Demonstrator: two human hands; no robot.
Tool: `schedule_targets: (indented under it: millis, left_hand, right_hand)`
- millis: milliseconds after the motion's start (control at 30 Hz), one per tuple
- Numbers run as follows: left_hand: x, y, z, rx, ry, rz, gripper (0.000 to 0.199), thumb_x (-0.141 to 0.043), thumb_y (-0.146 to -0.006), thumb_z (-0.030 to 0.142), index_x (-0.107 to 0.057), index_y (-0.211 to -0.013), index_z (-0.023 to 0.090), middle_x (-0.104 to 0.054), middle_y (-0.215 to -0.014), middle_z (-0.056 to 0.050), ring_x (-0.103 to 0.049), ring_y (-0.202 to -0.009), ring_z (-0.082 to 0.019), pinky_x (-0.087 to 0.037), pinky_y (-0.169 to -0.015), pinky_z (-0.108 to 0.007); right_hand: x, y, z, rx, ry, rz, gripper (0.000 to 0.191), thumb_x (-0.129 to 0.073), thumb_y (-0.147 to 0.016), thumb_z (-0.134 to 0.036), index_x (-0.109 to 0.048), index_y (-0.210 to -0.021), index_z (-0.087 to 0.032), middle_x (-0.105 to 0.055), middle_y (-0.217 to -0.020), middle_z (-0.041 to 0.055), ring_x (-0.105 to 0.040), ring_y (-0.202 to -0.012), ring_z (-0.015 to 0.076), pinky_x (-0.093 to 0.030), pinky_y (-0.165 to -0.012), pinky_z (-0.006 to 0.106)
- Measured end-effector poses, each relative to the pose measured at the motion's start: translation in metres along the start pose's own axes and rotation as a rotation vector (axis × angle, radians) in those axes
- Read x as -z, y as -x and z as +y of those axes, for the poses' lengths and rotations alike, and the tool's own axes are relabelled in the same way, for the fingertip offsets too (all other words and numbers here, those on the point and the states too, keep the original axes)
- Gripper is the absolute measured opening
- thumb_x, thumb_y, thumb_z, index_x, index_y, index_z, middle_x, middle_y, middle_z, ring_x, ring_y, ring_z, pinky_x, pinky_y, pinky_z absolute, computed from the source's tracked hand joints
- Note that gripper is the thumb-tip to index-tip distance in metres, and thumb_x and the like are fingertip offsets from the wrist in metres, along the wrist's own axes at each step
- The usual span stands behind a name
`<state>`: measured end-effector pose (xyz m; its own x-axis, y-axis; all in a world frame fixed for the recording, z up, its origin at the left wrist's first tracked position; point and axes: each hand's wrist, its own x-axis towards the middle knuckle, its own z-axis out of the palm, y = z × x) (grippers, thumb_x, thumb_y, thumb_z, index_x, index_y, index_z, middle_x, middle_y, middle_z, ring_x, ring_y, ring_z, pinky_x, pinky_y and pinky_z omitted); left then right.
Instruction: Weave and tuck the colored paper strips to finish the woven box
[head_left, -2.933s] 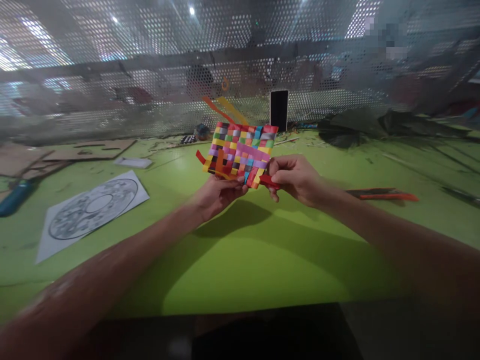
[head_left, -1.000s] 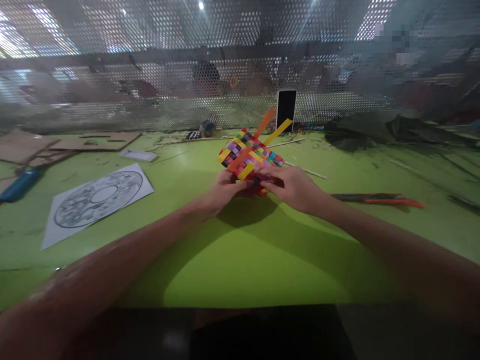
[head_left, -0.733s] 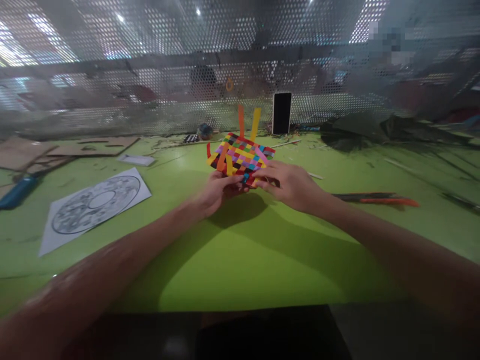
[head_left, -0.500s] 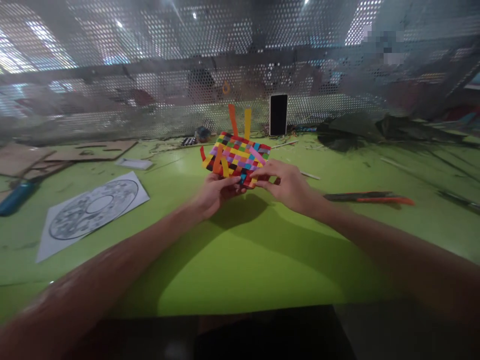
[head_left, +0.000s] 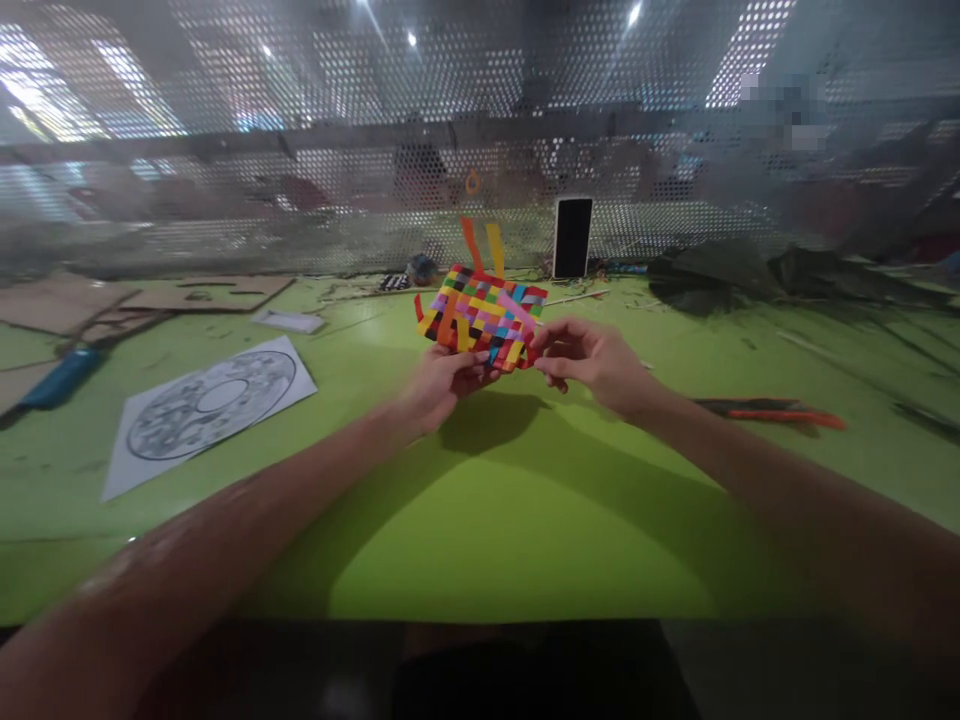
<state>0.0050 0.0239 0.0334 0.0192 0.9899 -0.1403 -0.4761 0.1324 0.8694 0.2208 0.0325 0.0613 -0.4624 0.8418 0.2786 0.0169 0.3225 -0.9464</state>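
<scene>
A small woven piece of many-coloured strips is held up tilted above the green table. Loose ends stick out of it: an orange strip and a yellow strip at the top, a pink one across its face. My left hand grips the lower edge, thumb in front and fingers behind. At the lower right corner, my right hand has its thumb and fingertips closed on a red strip end; the exact contact is small and partly hidden.
A printed ring drawing lies on the green table at left, near cardboard pieces and a blue object. A dark-screened tablet or phone stands at the back. Dark and orange strips and leaves are at right.
My right hand has shifted slightly right and away from the weave's lower edge, its fingers now at the corner. My left hand still holds the weave. The whole view has shifted a little.
</scene>
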Motion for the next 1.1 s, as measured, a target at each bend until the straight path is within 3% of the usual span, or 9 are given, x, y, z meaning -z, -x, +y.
schedule_targets:
  millis: [100, 200, 300, 400, 533, 667, 867, 967, 1100]
  left_hand:
    - [0.001, 0.001, -0.005, 0.003, -0.065, -0.055, 0.011, -0.068, -0.082, 0.0, -0.069, -0.082, 0.011, -0.076, -0.079, -0.009, -0.071, -0.065, -0.015, -0.065, -0.073, -0.031]
    - [0.001, 0.005, -0.01, -0.025, -0.103, -0.156, 0.008, -0.074, -0.081, 0.005, -0.071, -0.087, 0.011, -0.078, -0.088, -0.01, -0.073, -0.071, -0.017, -0.065, -0.076, -0.033]
    - [-0.001, 0.011, -0.013, -0.059, -0.104, -0.242, 0.018, -0.081, -0.077, 0.01, -0.073, -0.093, 0.012, -0.078, -0.094, -0.009, -0.074, -0.073, -0.017, -0.065, -0.076, -0.033]
    - [-0.002, 0.014, -0.013, -0.062, -0.09, -0.264, 0.02, -0.083, -0.076, 0.01, -0.073, -0.093, 0.011, -0.078, -0.096, -0.01, -0.074, -0.073, -0.017, -0.064, -0.075, -0.031]
    - [0.0, 0.015, -0.013, -0.01, -0.068, -0.276, 0.02, -0.081, -0.076, 0.007, -0.075, -0.094, 0.01, -0.079, -0.1, -0.012, -0.075, -0.078, -0.018, -0.064, -0.078, -0.031]
    - [-0.002, 0.017, -0.014, -0.024, -0.079, -0.271, 0.024, -0.083, -0.077, 0.011, -0.074, -0.1, 0.011, -0.079, -0.102, -0.012, -0.077, -0.082, -0.02, -0.065, -0.078, -0.031]
    - [-0.006, 0.016, -0.01, -0.124, -0.075, -0.13, 0.022, -0.083, -0.078, 0.012, -0.072, -0.098, 0.011, -0.08, -0.093, -0.008, -0.076, -0.074, -0.017, -0.066, -0.077, -0.033]
    - [-0.006, 0.014, -0.005, -0.163, -0.033, -0.089, 0.025, -0.083, -0.078, 0.011, -0.072, -0.101, 0.013, -0.08, -0.098, -0.008, -0.077, -0.085, -0.02, -0.066, -0.086, -0.04]
    - [-0.006, 0.016, -0.004, -0.165, -0.081, -0.051, 0.025, -0.081, -0.081, 0.013, -0.072, -0.104, 0.016, -0.079, -0.102, -0.008, -0.077, -0.094, -0.022, -0.062, -0.097, -0.047]
  right_hand:
    - [-0.002, 0.001, 0.003, 0.045, 0.081, -0.002, 0.025, -0.078, -0.08, -0.027, -0.063, -0.098, -0.018, -0.068, -0.089, 0.0038, -0.061, -0.066, 0.013, -0.052, -0.056, 0.029]
    - [-0.007, 0.005, 0.007, 0.165, 0.299, 0.091, 0.024, -0.077, -0.082, -0.03, -0.06, -0.096, -0.02, -0.065, -0.09, 0.0041, -0.062, -0.073, 0.0163, -0.053, -0.063, 0.032]
    - [-0.012, 0.008, 0.011, 0.313, 0.573, 0.227, 0.024, -0.076, -0.084, -0.033, -0.056, -0.089, -0.023, -0.06, -0.086, 0.0024, -0.055, -0.067, 0.0147, -0.046, -0.06, 0.031]
    - [-0.012, 0.008, 0.013, 0.422, 0.729, 0.253, 0.026, -0.072, -0.088, -0.039, -0.052, -0.083, -0.022, -0.055, -0.086, 0.0015, -0.046, -0.06, 0.012, -0.04, -0.056, 0.029]
    - [-0.009, 0.006, 0.014, 0.44, 0.746, 0.243, 0.032, -0.07, -0.092, -0.046, -0.051, -0.082, -0.022, -0.052, -0.086, 0.0016, -0.046, -0.063, 0.0128, -0.041, -0.057, 0.029]
    - [-0.012, 0.008, 0.015, 0.429, 0.734, 0.261, 0.031, -0.074, -0.09, -0.039, -0.049, -0.081, -0.022, -0.051, -0.085, 0.0008, -0.046, -0.064, 0.0125, -0.039, -0.057, 0.028]
    - [-0.021, 0.013, 0.009, 0.467, 0.515, 0.268, 0.027, -0.073, -0.089, -0.036, -0.051, -0.082, -0.022, -0.052, -0.091, 0.0027, -0.052, -0.07, 0.0137, -0.048, -0.06, 0.029]
    - [-0.02, 0.012, 0.005, 0.335, 0.31, 0.381, 0.029, -0.071, -0.09, -0.04, -0.049, -0.084, -0.023, -0.053, -0.085, 0.001, -0.054, -0.065, 0.0128, -0.049, -0.057, 0.029]
    - [-0.018, 0.009, 0.004, -0.066, 0.161, 0.206, 0.037, -0.074, -0.085, -0.052, -0.056, -0.089, -0.02, -0.061, -0.08, 0.0012, -0.057, -0.059, 0.0125, -0.047, -0.052, 0.028]
